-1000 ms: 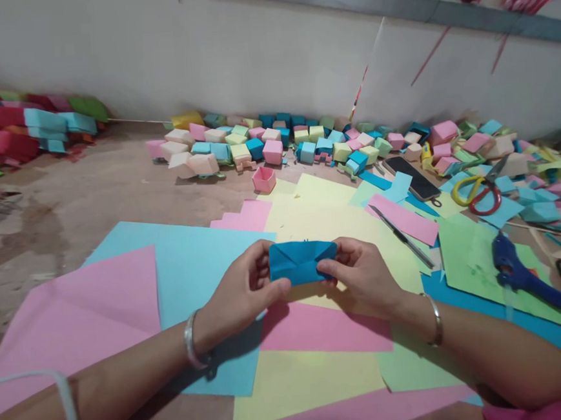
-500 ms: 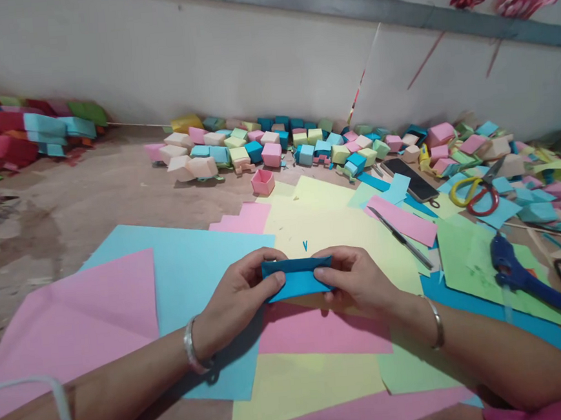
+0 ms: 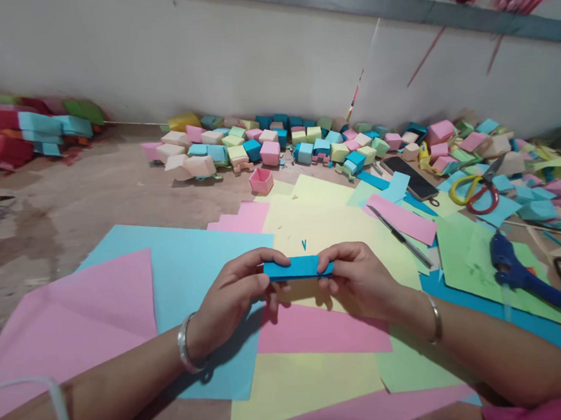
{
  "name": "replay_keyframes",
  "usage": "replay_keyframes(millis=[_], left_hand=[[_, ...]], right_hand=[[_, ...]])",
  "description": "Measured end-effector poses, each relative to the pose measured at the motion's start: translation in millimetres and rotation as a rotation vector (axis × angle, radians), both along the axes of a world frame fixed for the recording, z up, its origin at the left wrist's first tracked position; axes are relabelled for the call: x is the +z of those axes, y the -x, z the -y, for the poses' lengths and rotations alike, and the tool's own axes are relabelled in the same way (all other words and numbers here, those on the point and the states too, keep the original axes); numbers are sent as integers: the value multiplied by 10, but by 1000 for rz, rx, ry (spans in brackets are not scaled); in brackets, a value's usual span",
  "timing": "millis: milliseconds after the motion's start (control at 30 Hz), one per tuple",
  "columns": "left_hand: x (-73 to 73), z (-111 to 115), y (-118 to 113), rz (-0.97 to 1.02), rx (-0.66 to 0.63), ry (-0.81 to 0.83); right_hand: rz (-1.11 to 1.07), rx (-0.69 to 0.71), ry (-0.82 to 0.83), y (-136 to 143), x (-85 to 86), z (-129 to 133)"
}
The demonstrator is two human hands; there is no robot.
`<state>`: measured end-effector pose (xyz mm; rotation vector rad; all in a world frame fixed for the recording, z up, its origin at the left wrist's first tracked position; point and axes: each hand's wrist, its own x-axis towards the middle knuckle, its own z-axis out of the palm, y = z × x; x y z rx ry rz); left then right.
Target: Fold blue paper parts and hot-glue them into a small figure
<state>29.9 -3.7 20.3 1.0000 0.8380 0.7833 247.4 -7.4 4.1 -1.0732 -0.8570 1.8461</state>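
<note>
A folded strip of blue paper [image 3: 300, 268] is held level between both hands, above the coloured sheets. My left hand [image 3: 235, 288] pinches its left end, fingers over the top edge and thumb at the near side. At the right end, my right hand [image 3: 356, 272] grips the strip with thumb and fingers. A tiny blue V-shaped scrap [image 3: 304, 244] lies just beyond the strip on a pale yellow sheet [image 3: 330, 222]. Under the hands is a pink sheet [image 3: 319, 330], and a light blue sheet [image 3: 192, 262] lies under my left hand.
Several folded paper boxes [image 3: 270, 153] line the wall. An open pink box [image 3: 261, 182] stands nearer. To the right lie a craft knife [image 3: 399, 236], a phone [image 3: 410, 178], scissors [image 3: 478, 193] and a blue glue gun [image 3: 529, 278]. A pink sheet [image 3: 99, 315] covers the left.
The blue paper was partly open with a raised flap; now it is folded over into a narrower flat strip. My left fingers have moved onto its top face.
</note>
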Motion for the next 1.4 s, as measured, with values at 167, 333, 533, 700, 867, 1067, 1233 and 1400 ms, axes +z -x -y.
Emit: replay_keyframes(millis=[167, 333, 533, 700, 867, 1067, 1233, 1400], left_hand=[[4, -2, -52, -247, 150, -123], [-41, -16, -59, -448, 277, -378], [-97, 95, -37, -407, 281, -625], [-87, 102, -75, -390, 107, -671], [-123, 91, -119, -467, -6, -813], [-103, 121, -118, -527, -1, -850], [-104, 128, -122, -490, -17, -792], [-149, 131, -122, -509, -35, -782]], right_hand=[[230, 8, -300, -15, -17, 31], [506, 45, -730, -54, -8, 36], [853, 110, -948, 9, 18, 46], [763, 113, -893, 59, -15, 115], [699, 103, -841, 84, -82, 148], [849, 162, -1054, 104, -143, 104], [909, 109, -1142, 104, -166, 140], [935, 159, -1178, 98, -185, 147]])
